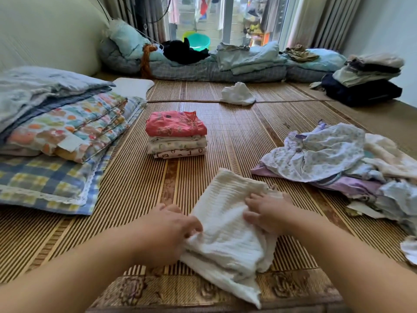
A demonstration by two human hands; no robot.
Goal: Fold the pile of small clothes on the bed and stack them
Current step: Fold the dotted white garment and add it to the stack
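As left hand (167, 227) seemingly pinches its edge | white garment (228, 242) under right hand (268, 213)

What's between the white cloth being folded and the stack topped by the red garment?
Nothing but bare bamboo mat, seen in the head view, separates the white cloth from the folded stack.
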